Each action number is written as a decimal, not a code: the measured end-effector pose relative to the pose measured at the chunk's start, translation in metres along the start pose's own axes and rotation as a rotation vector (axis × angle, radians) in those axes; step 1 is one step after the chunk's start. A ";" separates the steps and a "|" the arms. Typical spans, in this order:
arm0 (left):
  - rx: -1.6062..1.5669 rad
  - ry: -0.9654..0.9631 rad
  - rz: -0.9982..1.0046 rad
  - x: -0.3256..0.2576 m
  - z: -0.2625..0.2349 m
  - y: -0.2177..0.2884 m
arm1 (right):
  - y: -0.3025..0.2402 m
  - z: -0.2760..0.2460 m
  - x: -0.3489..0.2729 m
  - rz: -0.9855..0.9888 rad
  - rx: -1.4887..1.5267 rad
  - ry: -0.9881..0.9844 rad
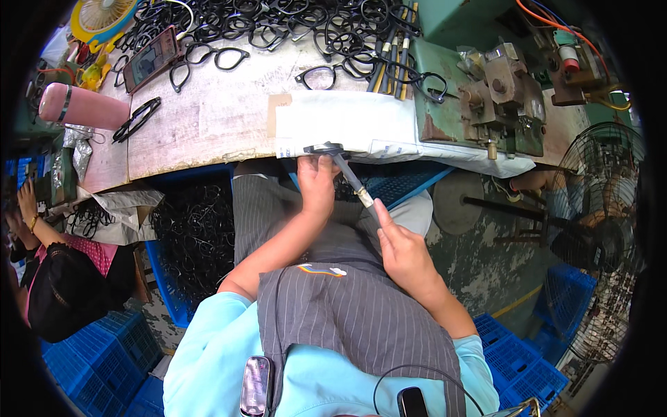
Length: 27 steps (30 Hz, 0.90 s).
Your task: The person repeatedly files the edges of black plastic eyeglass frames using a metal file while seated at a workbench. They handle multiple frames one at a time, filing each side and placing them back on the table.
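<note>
At the front edge of the table, my left hand (317,183) grips a dark eyeglass frame (324,148) from below with closed fingers. My right hand (406,258) is wrapped round the pale handle of a flat file (351,176). The file slants up and left from it, and its far end meets or overlaps the frame; I cannot tell whether they touch. Beneath and behind the frame lies a white sheet (347,118) that hangs over the table edge.
Many black eyeglass frames (222,28) pile at the back, beside several file-like sticks (396,59). A phone (151,59) and pink bottle (83,106) stand left. A metal machine (497,97) is right, near a caged fan (597,215). A co-worker (76,278) sits left.
</note>
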State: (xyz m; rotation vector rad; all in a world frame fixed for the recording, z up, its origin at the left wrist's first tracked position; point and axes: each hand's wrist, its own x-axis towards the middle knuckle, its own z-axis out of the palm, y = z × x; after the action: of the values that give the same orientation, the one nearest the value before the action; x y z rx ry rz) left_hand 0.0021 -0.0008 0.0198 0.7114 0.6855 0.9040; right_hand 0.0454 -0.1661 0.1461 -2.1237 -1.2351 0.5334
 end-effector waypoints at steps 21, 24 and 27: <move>0.119 -0.015 0.048 0.004 -0.007 -0.009 | 0.004 0.027 0.048 -0.035 -0.159 0.011; 0.109 -0.003 -0.061 0.003 -0.006 -0.001 | 0.006 0.031 0.049 -0.024 -0.146 0.024; 0.069 0.002 0.015 0.001 0.001 0.000 | 0.001 0.019 0.023 0.004 -0.101 0.000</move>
State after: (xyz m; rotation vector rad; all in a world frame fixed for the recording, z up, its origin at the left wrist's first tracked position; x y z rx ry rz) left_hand 0.0032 -0.0004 0.0200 0.7779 0.7165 0.8977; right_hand 0.0459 -0.1407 0.1308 -2.2103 -1.2824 0.4824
